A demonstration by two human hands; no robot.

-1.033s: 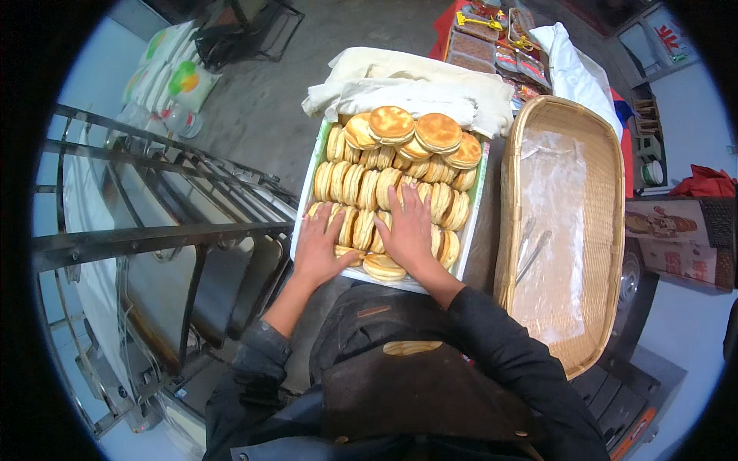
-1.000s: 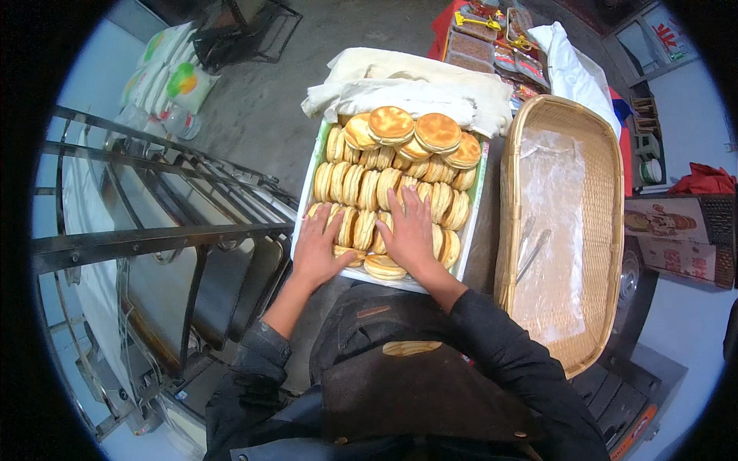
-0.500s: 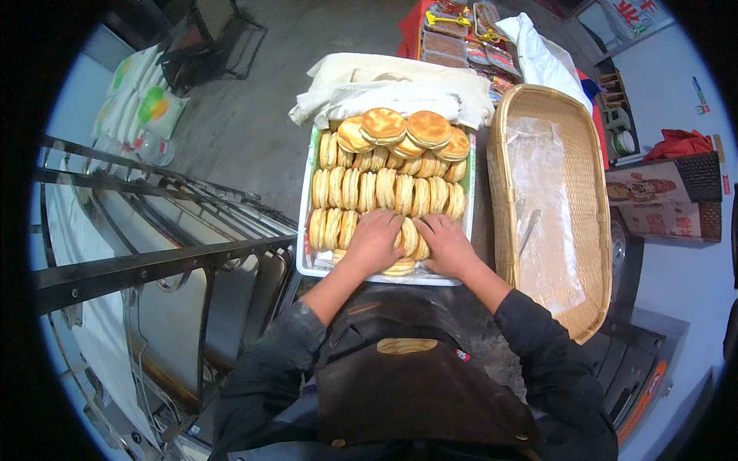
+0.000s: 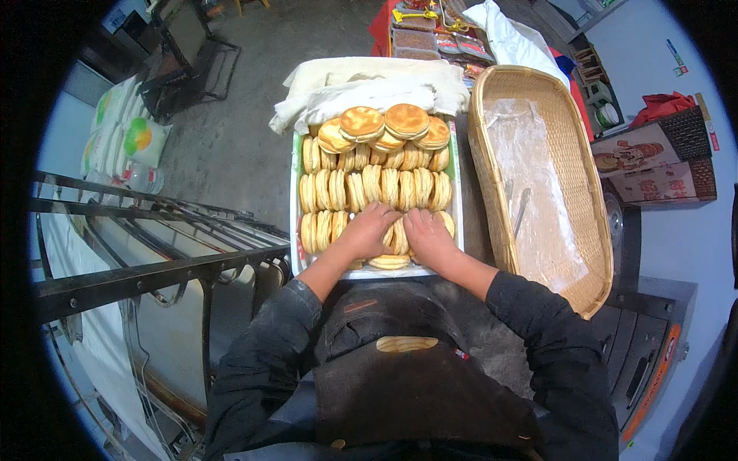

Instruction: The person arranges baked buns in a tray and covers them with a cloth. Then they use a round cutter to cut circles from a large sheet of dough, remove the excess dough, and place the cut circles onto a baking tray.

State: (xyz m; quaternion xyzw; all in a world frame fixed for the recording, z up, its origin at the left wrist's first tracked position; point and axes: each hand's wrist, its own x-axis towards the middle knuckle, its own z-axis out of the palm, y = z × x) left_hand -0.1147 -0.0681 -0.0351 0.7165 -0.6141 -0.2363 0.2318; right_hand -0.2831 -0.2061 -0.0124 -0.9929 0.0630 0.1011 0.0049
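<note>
Rows of round, golden flatbreads (image 4: 374, 183) stand on edge in a white tray (image 4: 295, 207). Several more lie flat in a pile at the far end. In the nearest row, my left hand (image 4: 367, 232) curls over the breads from the left, and my right hand (image 4: 429, 238) does so from the right. A few upright flatbreads (image 4: 397, 237) show between my hands, pressed by the fingers of both. The undersides of my fingertips are hidden. One flatbread (image 4: 390, 262) lies flat by the tray's near edge, below my hands.
A long wicker basket (image 4: 567, 165) with a plastic sheet and metal tongs (image 4: 523, 211) stands right of the tray. White cloth (image 4: 377, 84) covers the tray's far edge. A black metal rack (image 4: 161, 280) is close on the left. Packaged goods (image 4: 419, 40) lie beyond.
My right hand has moved a little left, narrowing the gap to my left hand around the flatbreads. The whole view has shifted slightly.
</note>
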